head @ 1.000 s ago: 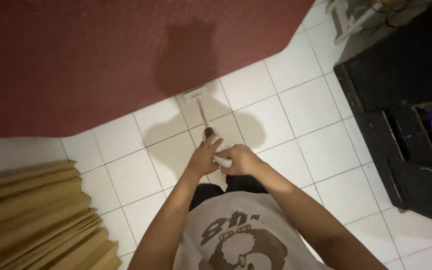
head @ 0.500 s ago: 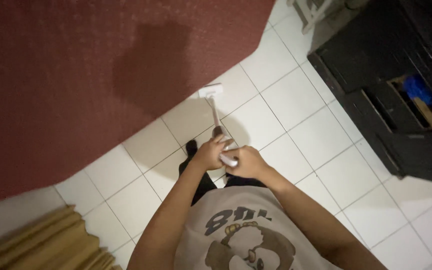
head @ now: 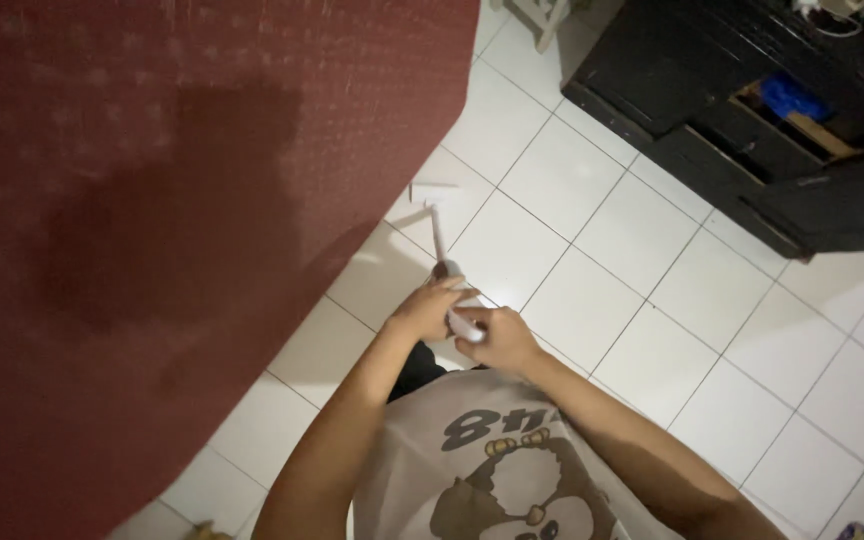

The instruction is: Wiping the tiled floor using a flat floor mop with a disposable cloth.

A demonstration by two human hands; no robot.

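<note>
Holding the vacuum (head: 449, 290) by its handle, we had both hands closed around it in front of our chest: the left hand (head: 424, 310) wrapped over the upper part, the right hand (head: 500, 340) gripping the white end just below. The thin wand ran away from us to the head (head: 434, 187), which lay on the white tiles (head: 562, 180) right at the edge of the red carpet (head: 202, 150). A black cabinet (head: 752, 110) stood off to the right.
</note>
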